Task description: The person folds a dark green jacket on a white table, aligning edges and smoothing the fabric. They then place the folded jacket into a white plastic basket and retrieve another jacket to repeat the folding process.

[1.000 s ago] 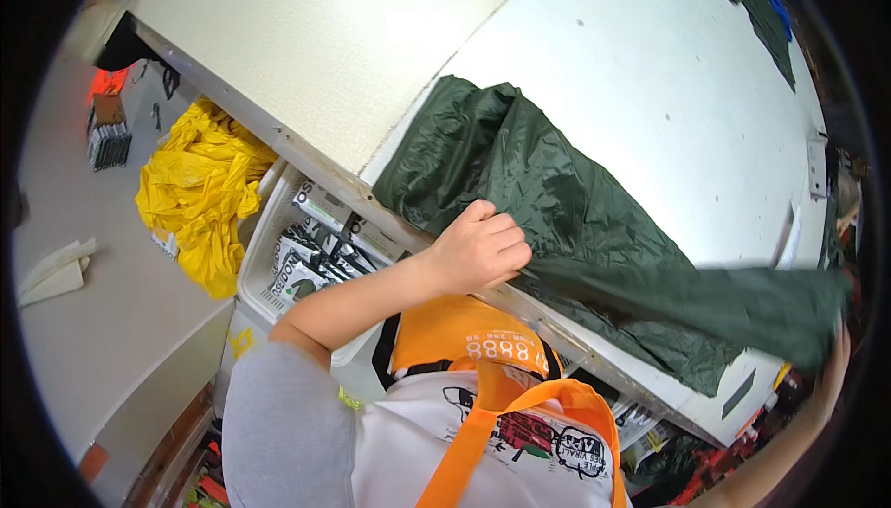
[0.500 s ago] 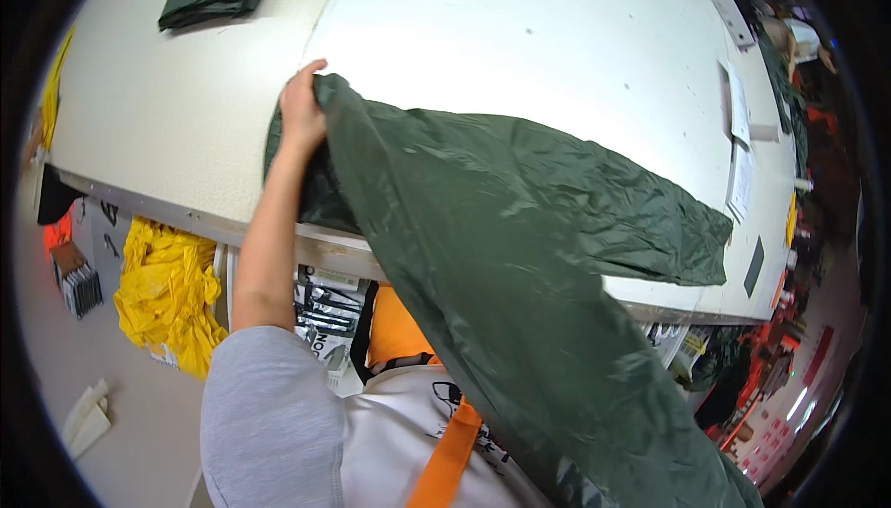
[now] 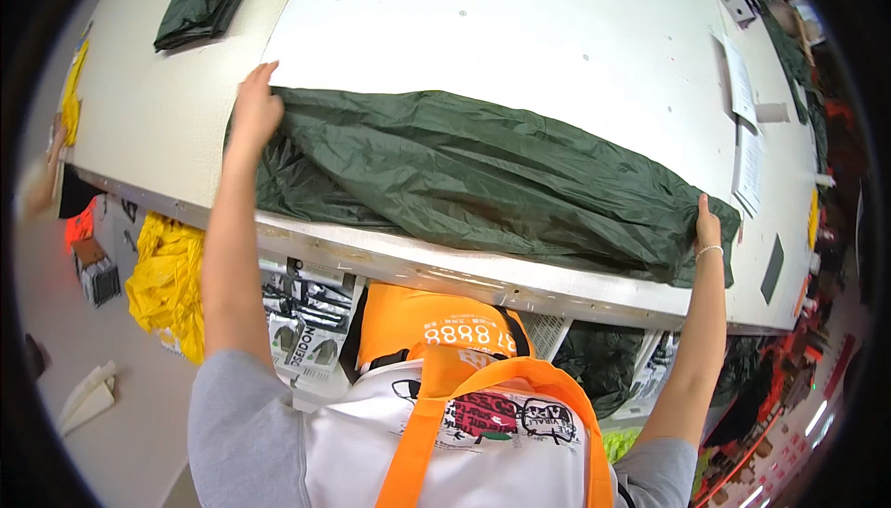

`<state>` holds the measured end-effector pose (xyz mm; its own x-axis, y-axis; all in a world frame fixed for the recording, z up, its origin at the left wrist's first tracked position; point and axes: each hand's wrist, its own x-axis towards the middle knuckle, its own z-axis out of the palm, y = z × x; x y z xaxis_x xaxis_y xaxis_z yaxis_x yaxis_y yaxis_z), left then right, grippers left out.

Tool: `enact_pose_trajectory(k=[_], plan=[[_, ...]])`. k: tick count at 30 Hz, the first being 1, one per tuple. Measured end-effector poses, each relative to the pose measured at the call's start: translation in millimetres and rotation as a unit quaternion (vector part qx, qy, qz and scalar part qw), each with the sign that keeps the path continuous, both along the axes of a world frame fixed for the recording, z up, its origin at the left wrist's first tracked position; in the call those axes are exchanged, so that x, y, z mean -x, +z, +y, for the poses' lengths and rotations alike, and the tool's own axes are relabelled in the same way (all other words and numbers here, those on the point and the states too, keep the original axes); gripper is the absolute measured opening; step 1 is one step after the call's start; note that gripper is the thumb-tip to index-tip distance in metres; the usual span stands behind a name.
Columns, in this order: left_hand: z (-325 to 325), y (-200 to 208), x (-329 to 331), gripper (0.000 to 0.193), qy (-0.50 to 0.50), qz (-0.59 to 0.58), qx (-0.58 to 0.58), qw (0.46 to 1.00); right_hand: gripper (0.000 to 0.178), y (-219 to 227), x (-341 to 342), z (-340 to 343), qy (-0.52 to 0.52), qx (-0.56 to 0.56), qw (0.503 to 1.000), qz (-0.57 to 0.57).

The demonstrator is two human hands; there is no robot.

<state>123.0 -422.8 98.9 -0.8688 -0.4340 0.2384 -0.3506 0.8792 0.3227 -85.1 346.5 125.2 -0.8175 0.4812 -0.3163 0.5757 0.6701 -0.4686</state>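
Note:
A long piece of dark green, thin, shiny fabric, possibly a garment, is folded lengthwise along the near edge of the white table. My left hand grips its upper left corner, with the index finger sticking out past the fold. At the other end, my right hand pinches the fabric, its thumb on top and its fingers mostly hidden. Creases run along the cloth between my hands. A darker underlayer shows below my left hand.
A folded dark green bundle lies at the far left of the table. Paper sheets lie at the right. Under the table are yellow fabric and packaged goods. Another person's hand shows at the left rim.
The fabric that hung across my body now lies on the table, doubled over. My right hand has come into view at its right end. My left hand still holds the left corner.

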Motion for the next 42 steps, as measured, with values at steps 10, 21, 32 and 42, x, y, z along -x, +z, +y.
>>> enact_pose_trajectory(k=[10,21,32,42], plan=[[137.6,-43.6,-1.9,0.079,0.062,-0.116,0.092,0.987,0.037,21.7,-87.0,-144.3,0.534,-0.31,0.773,0.148],[130.9,-98.4,15.4,0.082,0.06,-0.155,0.098,0.981,0.053,-85.1,-65.4,-118.1,0.438,-0.098,0.883,0.138],[82.0,-95.1,46.0,0.078,0.051,-0.254,0.171,0.951,0.051,-91.8,-89.1,-83.1,0.304,-0.086,0.939,0.137],[379.1,-4.4,50.4,0.079,-0.277,-0.142,0.083,0.947,0.066,-89.5,-140.0,52.4,-0.005,-0.252,0.966,-0.055]])
